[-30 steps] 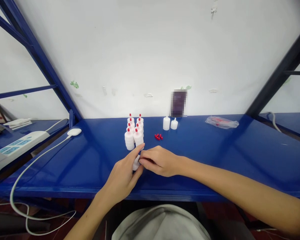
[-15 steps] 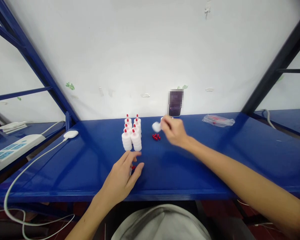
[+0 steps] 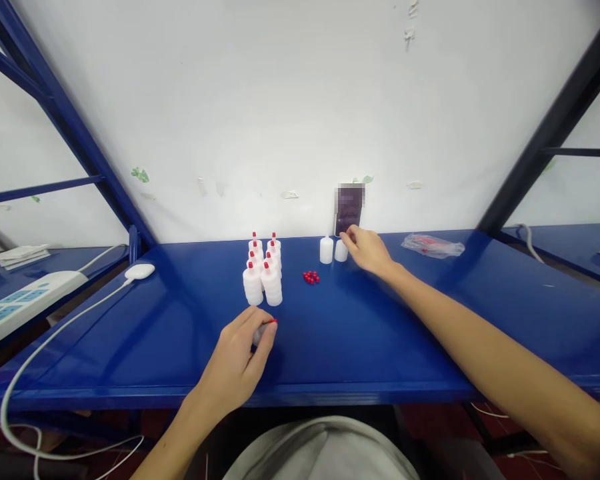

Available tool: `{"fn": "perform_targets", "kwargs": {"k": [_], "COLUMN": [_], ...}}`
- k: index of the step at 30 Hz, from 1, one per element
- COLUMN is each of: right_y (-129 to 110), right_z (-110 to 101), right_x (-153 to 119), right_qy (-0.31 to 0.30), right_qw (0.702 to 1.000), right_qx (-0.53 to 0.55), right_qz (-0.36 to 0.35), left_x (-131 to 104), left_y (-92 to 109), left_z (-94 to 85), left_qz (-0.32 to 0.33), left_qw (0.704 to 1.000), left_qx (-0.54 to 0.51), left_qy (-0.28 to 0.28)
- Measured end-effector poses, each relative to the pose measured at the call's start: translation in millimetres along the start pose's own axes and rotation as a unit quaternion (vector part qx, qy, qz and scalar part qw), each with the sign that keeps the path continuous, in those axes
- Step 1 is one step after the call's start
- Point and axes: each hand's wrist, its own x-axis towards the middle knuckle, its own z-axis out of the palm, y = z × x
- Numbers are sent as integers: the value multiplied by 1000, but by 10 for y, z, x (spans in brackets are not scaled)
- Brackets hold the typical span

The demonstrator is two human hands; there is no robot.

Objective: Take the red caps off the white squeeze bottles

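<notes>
My left hand (image 3: 237, 353) is closed near the front of the table around a whitish piece with a red tip (image 3: 275, 321); the fingers hide most of it. Toward the back, my right hand (image 3: 369, 249) pinches the top of a small white plastic bottle (image 3: 341, 251) standing on the table. Just left of that one stands another white bottle (image 3: 327, 251) with a bare neck and no red tip. Small red caps (image 3: 311, 277) lie in a cluster in front of them. Beyond my left hand, white bottles with red-tipped nozzles (image 3: 273, 287) stand in two rows.
A phone (image 3: 349, 208) leans on the wall behind the bottles. A clear plastic bag (image 3: 433, 245) with red bits lies at the back right. At left are a white charger puck (image 3: 140, 271) with its cable and a power strip (image 3: 35, 300). Blue frame posts rise on both sides.
My right hand has moved right and back from beside the red caps, where it held a blurred white object. Two white bottles now show there. My left fingers have closed more around the red-tipped piece.
</notes>
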Motion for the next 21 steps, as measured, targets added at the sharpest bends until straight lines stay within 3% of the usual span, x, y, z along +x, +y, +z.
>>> {"fn": "perform_targets", "kwargs": {"k": [4, 7, 9, 11, 13, 16, 21], "right_y": [-77, -312, -570, -858, -1106, -1306, -1313], "right_z": [-110, -259, -330, -351, -323, -244, -203], "right_x": [-38, -188, -370, -589, -796, -996, -1063], "right_qy": [42, 49, -19, -102, -161, -182, -183], "right_qw": [999, 993, 971, 932, 897, 884, 885], "right_qx": [-8, 36, 61, 66, 52, 17, -18], "right_qz": [16, -101, -229, -343, -408, -430, -428], "left_x": [11, 6, 8, 14, 21, 28, 40], "left_y": [2, -7, -12, -16, -23, -36, -41], "left_z": [11, 35, 51, 64, 73, 82, 88], "left_qz": [-7, -25, -34, -38, -39, -45, -65], "left_qw": [1000, 998, 998, 997, 997, 997, 994], "left_qx": [11, 25, 34, 35, 24, 11, 30], "left_qy": [-26, -47, -51, -55, -61, -69, -87]}}
